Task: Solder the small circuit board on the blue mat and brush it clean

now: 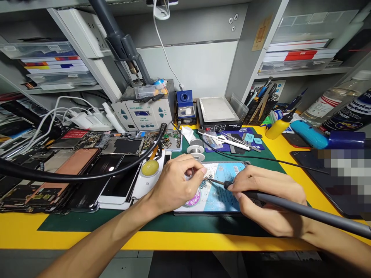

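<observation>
Cluster of small dark-and-silver metallic parts [207, 178] is noted over the upper left-centre of the flat rectangular blue-and-white printed panel [223, 199], between the person's two hands; whether it is one piece or several, and whether it rests on the panel, cannot be told. Its own long axis is likewise too small to read. The left hand [181, 181] is the nearer, its fingertips just beside the cluster on the left. The right hand [269, 183] stands farther off to the right, with the slim dark tool with a thin metal shaft [222, 183] bridging the gap. The shaft runs leftward and slightly up the view, its tip at the cluster; contact appears likely but is not confirmed. Right grip: closed around the tool near its collar, pen-fashion, fingers above and thumb below. Left grip: thumb and forefinger drawn close together; whether they pinch a part or merely steady it is hidden, so its closure cannot be certified. Adjacent items: a round purple-and-white printed disc [193, 198] partly under the left hand, and a pale spool of silvery wire [196, 150] beyond it. Panel and spool stand on the green mat [58, 224] covering the yellow surface [17, 231].
</observation>
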{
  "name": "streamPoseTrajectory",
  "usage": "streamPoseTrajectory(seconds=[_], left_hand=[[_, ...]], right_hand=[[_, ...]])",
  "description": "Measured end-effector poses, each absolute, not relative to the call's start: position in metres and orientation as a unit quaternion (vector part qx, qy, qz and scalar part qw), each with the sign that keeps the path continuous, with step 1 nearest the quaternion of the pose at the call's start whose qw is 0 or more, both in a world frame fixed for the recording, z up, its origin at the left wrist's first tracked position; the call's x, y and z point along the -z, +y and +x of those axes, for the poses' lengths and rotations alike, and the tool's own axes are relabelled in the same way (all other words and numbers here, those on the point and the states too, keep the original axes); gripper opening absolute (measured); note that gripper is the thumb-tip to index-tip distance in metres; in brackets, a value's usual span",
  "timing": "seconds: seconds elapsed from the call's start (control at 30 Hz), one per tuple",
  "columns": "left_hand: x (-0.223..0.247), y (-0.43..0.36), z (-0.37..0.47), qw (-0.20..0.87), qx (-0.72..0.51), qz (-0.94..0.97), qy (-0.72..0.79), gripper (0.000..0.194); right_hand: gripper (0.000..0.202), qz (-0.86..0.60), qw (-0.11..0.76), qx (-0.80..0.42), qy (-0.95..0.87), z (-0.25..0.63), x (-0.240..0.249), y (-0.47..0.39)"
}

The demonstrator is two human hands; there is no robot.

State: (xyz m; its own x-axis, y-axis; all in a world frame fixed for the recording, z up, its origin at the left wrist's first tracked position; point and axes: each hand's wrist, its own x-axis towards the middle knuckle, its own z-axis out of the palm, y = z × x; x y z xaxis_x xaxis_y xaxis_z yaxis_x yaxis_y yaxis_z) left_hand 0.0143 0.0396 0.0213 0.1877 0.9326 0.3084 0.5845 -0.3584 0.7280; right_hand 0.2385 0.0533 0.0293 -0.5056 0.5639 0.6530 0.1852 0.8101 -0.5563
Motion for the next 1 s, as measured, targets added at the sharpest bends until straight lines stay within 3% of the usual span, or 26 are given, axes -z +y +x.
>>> streamPoseTrajectory(seconds=[0.7,0.87,1.0], left_hand=[[-0.0233,0.0399,0.012,0.239,-0.366,0.735,0.518,0.017],[-0.0252,0.04,0.0118,0.244,-0.362,0.735,0.519,0.018],[-0.0254,0.04,0.0103,0.249,-0.364,0.733,0.518,0.017]], right_hand=[[0.025,-0.232,0.456,-0.231,-0.827,0.2403,-0.0258,0.0526],[0.021,-0.299,0.466,-0.25,-0.794,0.2417,-0.0298,0.0537],[0.009,-0.42,0.442,-0.335,-0.718,0.2463,-0.0351,0.056]])
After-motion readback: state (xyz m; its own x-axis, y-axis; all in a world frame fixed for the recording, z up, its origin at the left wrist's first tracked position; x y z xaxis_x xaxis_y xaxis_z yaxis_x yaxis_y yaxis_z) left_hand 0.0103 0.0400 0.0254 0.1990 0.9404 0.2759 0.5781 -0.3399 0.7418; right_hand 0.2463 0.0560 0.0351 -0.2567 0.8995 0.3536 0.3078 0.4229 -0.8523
